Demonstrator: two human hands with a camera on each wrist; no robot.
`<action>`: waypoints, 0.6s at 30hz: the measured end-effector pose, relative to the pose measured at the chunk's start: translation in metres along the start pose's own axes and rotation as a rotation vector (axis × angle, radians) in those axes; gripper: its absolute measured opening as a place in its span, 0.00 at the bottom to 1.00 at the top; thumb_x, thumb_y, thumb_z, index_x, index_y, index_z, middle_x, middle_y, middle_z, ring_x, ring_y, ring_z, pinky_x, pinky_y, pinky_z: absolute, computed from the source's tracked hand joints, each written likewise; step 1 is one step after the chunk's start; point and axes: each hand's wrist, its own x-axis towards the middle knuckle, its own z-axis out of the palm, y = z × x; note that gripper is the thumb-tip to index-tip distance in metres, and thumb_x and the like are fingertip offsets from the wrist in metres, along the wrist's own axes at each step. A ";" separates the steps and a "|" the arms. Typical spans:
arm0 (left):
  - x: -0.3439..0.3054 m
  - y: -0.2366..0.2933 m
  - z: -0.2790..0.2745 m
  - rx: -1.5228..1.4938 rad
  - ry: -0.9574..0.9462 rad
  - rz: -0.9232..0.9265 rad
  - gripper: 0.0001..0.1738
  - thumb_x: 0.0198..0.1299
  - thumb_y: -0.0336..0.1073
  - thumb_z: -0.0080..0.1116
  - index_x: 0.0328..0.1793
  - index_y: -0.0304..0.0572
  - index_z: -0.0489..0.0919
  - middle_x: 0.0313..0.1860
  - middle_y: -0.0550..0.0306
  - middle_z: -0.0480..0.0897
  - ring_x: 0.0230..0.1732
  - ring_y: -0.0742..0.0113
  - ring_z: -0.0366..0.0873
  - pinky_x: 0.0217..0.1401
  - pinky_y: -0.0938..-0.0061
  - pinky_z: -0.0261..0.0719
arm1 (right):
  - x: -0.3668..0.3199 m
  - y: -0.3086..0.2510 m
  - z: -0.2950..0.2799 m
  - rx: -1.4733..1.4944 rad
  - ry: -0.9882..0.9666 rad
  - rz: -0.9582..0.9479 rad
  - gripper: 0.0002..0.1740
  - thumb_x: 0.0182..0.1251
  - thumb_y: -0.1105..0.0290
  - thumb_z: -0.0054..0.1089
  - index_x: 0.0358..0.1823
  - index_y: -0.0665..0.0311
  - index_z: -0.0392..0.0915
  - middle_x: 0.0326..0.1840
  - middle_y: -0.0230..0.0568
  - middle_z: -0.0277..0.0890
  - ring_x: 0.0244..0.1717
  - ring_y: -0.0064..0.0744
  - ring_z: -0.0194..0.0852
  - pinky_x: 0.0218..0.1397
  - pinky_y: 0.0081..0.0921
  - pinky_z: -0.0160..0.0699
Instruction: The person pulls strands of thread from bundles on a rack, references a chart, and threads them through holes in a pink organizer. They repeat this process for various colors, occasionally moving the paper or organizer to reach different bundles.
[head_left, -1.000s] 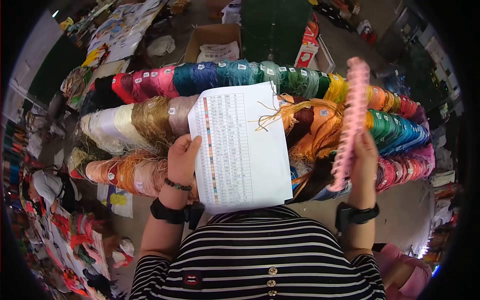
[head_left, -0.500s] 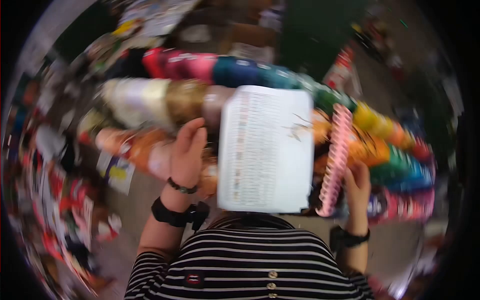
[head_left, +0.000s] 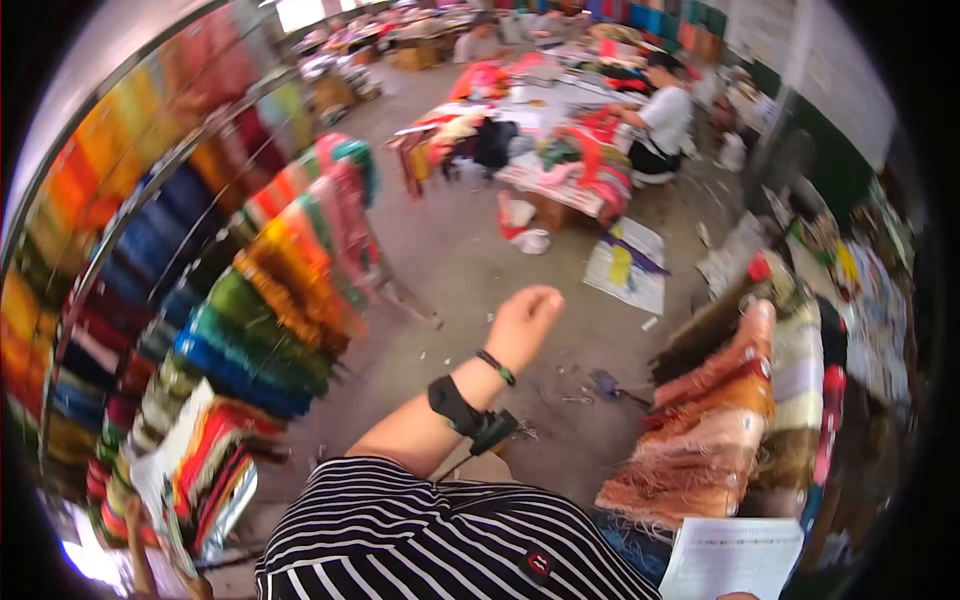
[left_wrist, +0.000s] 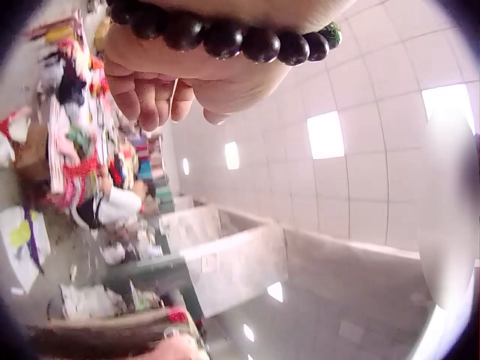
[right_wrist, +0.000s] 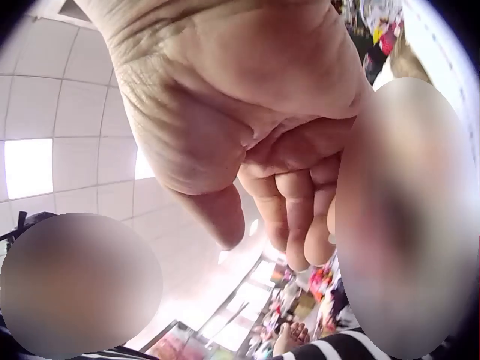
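My left hand (head_left: pixel 527 325) hangs in mid-air over the floor, its fingers loosely curled around nothing. In the left wrist view the same hand (left_wrist: pixel 161 94) shows below a dark bead bracelet (left_wrist: pixel 223 39). The right hand (right_wrist: pixel 247 142) fills the upper right wrist view. Its thumb stands apart from softly bent fingers (right_wrist: pixel 298 217), with nothing visible between them; a blurred patch hides part of its far side. The printed sheet (head_left: pixel 735 560) lies at the bottom right of the head view, beside hanging skeins of peach thread (head_left: pixel 700 430). The pink ringed strip is out of sight.
Racks of coloured skeins (head_left: pixel 255 300) line the left side. A person (head_left: pixel 665 115) sits at a table heaped with textiles (head_left: pixel 590 165). A printed sheet with a yellow patch (head_left: pixel 628 265) lies on the floor (head_left: pixel 450 270). Another person's arm (head_left: pixel 138 550) shows at lower left.
The head view has swung left, from the thread rack to the room. My left hand has moved away from the sheet. The pink strip and most of my right hand have left the head view.
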 end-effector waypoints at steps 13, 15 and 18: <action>-0.029 -0.065 -0.358 0.284 0.804 -0.098 0.15 0.64 0.38 0.60 0.51 0.37 0.80 0.39 0.62 0.83 0.36 0.77 0.77 0.38 0.81 0.75 | 0.247 -0.137 0.246 -0.193 -0.406 -0.336 0.09 0.68 0.72 0.54 0.45 0.68 0.79 0.33 0.36 0.80 0.32 0.23 0.76 0.33 0.17 0.73; -0.032 -0.073 -0.393 0.394 0.851 -0.131 0.15 0.61 0.37 0.62 0.50 0.35 0.80 0.40 0.58 0.83 0.36 0.74 0.78 0.41 0.77 0.77 | 0.288 -0.155 0.308 -0.195 -0.524 -0.362 0.12 0.69 0.70 0.53 0.48 0.68 0.79 0.36 0.37 0.81 0.32 0.23 0.76 0.35 0.18 0.74; -0.031 -0.096 -0.452 0.536 0.944 -0.205 0.16 0.59 0.38 0.63 0.50 0.36 0.81 0.43 0.51 0.82 0.36 0.67 0.81 0.43 0.72 0.79 | 0.336 -0.177 0.412 -0.169 -0.745 -0.394 0.15 0.72 0.66 0.52 0.52 0.67 0.78 0.40 0.36 0.82 0.36 0.21 0.76 0.40 0.20 0.73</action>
